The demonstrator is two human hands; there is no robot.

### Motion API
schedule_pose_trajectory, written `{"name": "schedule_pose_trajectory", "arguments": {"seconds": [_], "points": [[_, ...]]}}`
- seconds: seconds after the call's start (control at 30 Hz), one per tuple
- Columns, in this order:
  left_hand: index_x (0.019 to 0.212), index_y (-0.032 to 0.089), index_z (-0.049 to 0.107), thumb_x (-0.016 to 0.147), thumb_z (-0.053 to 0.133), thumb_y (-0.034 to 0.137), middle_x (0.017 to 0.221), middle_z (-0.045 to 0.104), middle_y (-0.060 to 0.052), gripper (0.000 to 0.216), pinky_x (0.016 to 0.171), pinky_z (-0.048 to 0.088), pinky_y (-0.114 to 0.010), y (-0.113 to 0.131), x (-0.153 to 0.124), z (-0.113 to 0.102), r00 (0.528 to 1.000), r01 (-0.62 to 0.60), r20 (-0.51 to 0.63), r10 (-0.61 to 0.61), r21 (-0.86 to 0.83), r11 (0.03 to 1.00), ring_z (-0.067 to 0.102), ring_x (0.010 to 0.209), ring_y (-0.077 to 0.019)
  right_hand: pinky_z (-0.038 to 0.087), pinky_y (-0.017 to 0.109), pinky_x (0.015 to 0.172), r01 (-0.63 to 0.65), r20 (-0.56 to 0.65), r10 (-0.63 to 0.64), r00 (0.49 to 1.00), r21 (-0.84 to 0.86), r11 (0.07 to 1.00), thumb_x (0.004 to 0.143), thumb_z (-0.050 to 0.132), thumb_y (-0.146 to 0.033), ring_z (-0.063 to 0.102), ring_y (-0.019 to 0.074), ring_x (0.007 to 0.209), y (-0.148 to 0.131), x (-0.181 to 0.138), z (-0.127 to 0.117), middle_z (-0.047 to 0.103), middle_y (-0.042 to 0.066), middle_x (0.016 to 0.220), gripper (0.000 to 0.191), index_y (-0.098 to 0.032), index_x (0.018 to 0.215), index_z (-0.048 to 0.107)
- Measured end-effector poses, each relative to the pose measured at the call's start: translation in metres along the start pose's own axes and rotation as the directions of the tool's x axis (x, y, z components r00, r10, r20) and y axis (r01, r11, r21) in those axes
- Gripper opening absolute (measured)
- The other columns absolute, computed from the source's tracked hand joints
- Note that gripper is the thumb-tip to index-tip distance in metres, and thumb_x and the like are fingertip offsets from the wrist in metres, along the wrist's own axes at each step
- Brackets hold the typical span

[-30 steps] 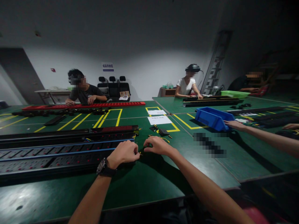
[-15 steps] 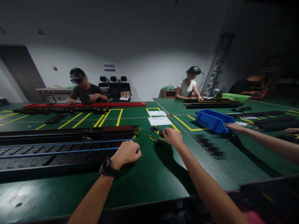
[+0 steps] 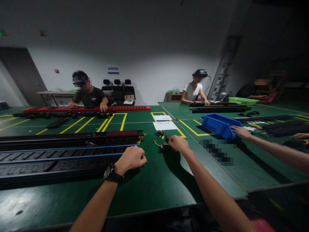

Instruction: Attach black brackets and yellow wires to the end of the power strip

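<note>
My left hand (image 3: 131, 158), a black watch on its wrist, is closed in a fist at the right end of a long black power strip (image 3: 60, 158) lying across the green table (image 3: 154, 183). What its fingers pinch is hidden. My right hand (image 3: 178, 144) reaches forward with its fingers curled down onto a small black part with yellow wires (image 3: 163, 146). More small black parts (image 3: 159, 133) lie just beyond it.
A blue bin (image 3: 218, 125) stands to the right, with a co-worker's hand (image 3: 240, 132) on its near corner. White paper sheets (image 3: 165, 125) lie in a yellow-marked box. A red strip (image 3: 87, 109) lies at the far edge, where another person sits. Other people work at the far right.
My right hand left my left hand, reached forward to the small wired parts, then drew slightly back onto them. My left hand stayed by the strip's end.
</note>
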State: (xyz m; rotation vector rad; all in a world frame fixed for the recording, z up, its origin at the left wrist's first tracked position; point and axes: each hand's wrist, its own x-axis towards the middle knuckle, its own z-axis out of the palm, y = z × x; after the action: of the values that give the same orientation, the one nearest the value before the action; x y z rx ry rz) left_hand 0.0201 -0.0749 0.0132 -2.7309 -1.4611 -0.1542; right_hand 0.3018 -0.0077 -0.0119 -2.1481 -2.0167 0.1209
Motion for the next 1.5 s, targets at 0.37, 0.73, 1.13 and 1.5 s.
{"name": "schedule_pose_trajectory", "arguments": {"seconds": [0.37,0.73,1.13,1.5], "points": [[0.069,0.018,0.070,0.087,0.050,0.029,0.071,0.070,-0.010,0.029,0.064,0.041,-0.029,0.000,0.000,0.000,1.000,0.002,0.003,-0.002,-0.014,1.000,0.064,0.068,-0.0196,0.037,0.025,0.060,0.121,0.033,-0.125,0.992,0.120,0.985,0.092,0.059,-0.050,0.067,0.0204,0.075,-0.006,0.000,0.003,0.073,0.009,0.082,0.036,-0.022,0.081,0.078],[0.067,0.018,0.068,0.087,0.052,0.028,0.071,0.070,-0.008,0.028,0.062,0.040,-0.027,-0.001,-0.001,0.001,1.000,0.002,-0.011,-0.002,-0.008,1.000,0.064,0.067,-0.0181,0.031,0.026,0.053,0.257,0.206,-0.274,0.940,0.105,0.961,0.077,0.073,-0.058,0.059,0.0163,0.067,0.005,0.008,0.013,0.068,0.005,0.079,0.040,-0.019,0.085,0.070],[0.068,0.017,0.068,0.087,0.052,0.027,0.071,0.070,-0.009,0.027,0.064,0.042,-0.029,0.001,-0.002,-0.002,1.000,0.001,-0.005,-0.001,-0.019,1.000,0.065,0.069,-0.0193,0.035,0.026,0.054,0.317,0.273,-0.429,0.861,0.370,0.873,0.080,0.067,-0.062,0.058,0.0156,0.065,0.009,0.008,0.006,0.067,0.003,0.073,0.045,-0.017,0.076,0.066],[0.073,0.017,0.072,0.089,0.049,0.029,0.074,0.071,-0.010,0.030,0.068,0.046,-0.030,0.001,-0.002,-0.001,1.000,0.008,0.009,-0.008,-0.007,1.000,0.066,0.072,-0.0209,0.044,0.028,0.064,0.319,0.297,-0.408,0.863,0.305,0.897,0.060,0.087,-0.059,0.065,0.0233,0.086,0.009,0.004,0.013,0.069,0.008,0.103,0.070,-0.017,0.108,0.060]]}}
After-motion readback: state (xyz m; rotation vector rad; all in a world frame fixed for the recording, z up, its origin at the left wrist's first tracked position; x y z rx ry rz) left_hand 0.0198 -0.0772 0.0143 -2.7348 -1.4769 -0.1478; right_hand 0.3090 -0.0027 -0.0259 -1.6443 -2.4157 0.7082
